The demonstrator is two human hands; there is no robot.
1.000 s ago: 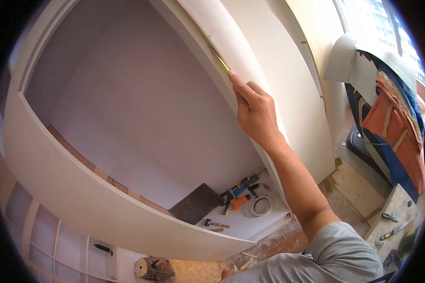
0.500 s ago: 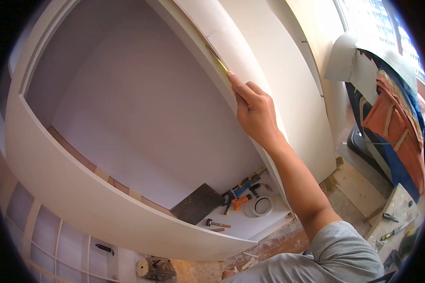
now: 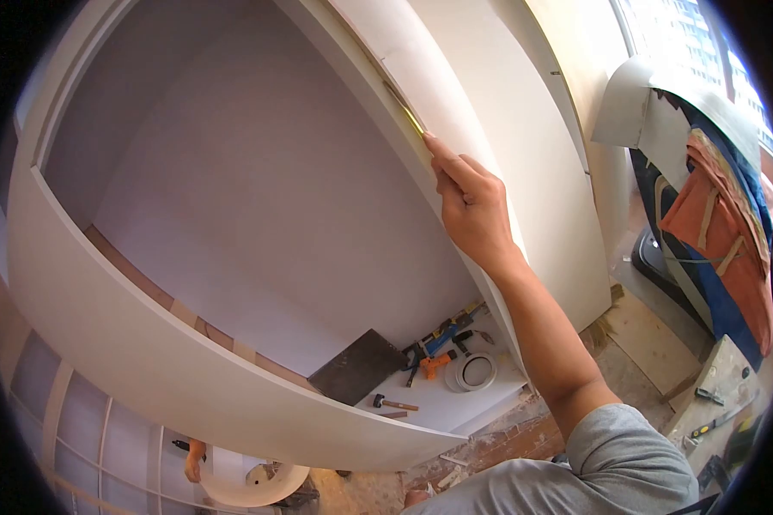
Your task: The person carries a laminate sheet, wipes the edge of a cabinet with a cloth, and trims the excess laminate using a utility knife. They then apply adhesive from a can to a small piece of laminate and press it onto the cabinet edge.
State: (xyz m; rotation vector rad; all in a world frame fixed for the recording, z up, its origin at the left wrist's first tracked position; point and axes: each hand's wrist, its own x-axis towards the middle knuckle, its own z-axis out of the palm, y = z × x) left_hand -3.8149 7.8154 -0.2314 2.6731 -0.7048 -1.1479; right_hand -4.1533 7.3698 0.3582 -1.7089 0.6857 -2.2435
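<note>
My right hand (image 3: 477, 206) reaches up along the long edge of a white frame (image 3: 365, 90). Its fingers are closed around a slim yellow tool (image 3: 412, 118), the index finger stretched along it. The tool's far end lies along the narrow gap between the frame and a white curved panel (image 3: 438, 69). Most of the tool is hidden inside my hand, and I cannot tell its exact kind. My left hand is out of view. At lower left, another person's hand (image 3: 195, 461) shows below the frame, near a pale curved band (image 3: 258, 493).
Inside the frame's lower corner lie a dark board (image 3: 358, 367), a hammer (image 3: 395, 403), an orange tool (image 3: 438, 365) and a white ring-shaped item (image 3: 474, 372). Tools lie on a board (image 3: 713, 386) at lower right. Orange cloth (image 3: 721, 223) hangs near the window.
My right hand and the yellow tool have shifted slightly right. At lower left, another hand and the pale curved band have come into view.
</note>
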